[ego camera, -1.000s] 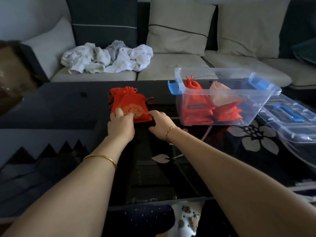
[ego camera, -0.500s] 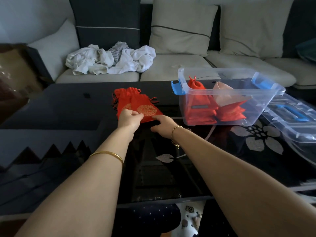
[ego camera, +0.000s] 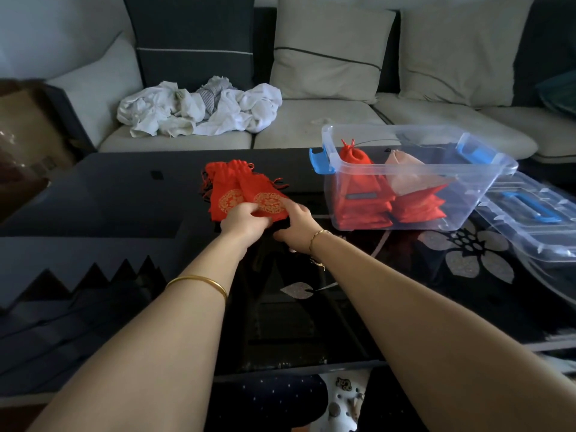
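Red pouches (ego camera: 246, 190) overlapped toward the table (ego camera: 124, 188) far edge, near hem pinched by curled left hand (ego camera: 241, 221), right hand (ego camera: 296, 227) laid loosely extended on their right corner, nothing gripped

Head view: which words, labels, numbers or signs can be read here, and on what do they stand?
None can be read.
Gold round emblems on the red pouches: ornament, no legible characters.
Grey strip on the clear box: too blurred.
Dark marks on the cardboard box: too blurred.

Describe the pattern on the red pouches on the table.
The pouches bear round gold emblems; the head view shows it best.
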Demonstrator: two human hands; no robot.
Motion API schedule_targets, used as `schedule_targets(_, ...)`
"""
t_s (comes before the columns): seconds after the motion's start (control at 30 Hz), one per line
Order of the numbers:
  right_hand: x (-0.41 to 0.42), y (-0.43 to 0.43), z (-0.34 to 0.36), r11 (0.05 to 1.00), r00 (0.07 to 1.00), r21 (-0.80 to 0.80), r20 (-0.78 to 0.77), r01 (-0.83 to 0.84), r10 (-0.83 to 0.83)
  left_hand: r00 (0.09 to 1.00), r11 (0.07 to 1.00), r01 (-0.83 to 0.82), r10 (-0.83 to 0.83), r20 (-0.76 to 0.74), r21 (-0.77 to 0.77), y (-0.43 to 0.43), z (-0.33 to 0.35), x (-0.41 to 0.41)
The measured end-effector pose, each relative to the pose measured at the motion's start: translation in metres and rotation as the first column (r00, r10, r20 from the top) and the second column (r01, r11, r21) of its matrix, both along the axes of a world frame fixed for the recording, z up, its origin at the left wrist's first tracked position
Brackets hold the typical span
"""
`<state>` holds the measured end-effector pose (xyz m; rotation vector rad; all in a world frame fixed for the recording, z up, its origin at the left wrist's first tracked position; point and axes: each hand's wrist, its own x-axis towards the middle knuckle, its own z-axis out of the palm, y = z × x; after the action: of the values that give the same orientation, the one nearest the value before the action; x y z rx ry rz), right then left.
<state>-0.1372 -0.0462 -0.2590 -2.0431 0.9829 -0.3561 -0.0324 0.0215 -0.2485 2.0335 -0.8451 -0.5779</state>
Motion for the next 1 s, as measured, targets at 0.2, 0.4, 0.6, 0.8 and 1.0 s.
schedule_targets(0.2, -0.003, -0.001, 0.003, 0.930, 0.925, 0.302, 0.244, 0.211, -0.290, 0.974, 0.980, -0.046, 0.002, -0.225, -0.191, 0.012, 0.011, -0.005)
schedule_targets(0.4, -0.010, -0.003, 0.018, 0.795, 0.862, 0.542, 0.229, 0.274, -0.453, 0.841, 0.973, 0.057, -0.168, -0.514, -0.223, 0.032, 0.023, -0.004)
schedule_targets(0.6, -0.040, 0.003, 0.025, 0.690, 0.858, 0.710, 0.257, 0.145, -0.445, 0.664, 0.971, -0.073, -0.122, -0.738, -0.226, 0.037, 0.030, -0.016)
schedule_targets(0.8, -0.071, 0.011, 0.032, 0.805, 0.918, 0.589, 0.278, 0.071, -0.284, 0.673, 0.958, -0.166, -0.063, -0.737, -0.233, 0.029, 0.035, -0.035)
schedule_targets(1.0, -0.096, 0.017, 0.047, 0.864, 0.878, 0.448, 0.287, 0.231, -0.383, 0.809, 0.952, -0.038, -0.149, -0.568, -0.304, 0.024, 0.044, -0.057)
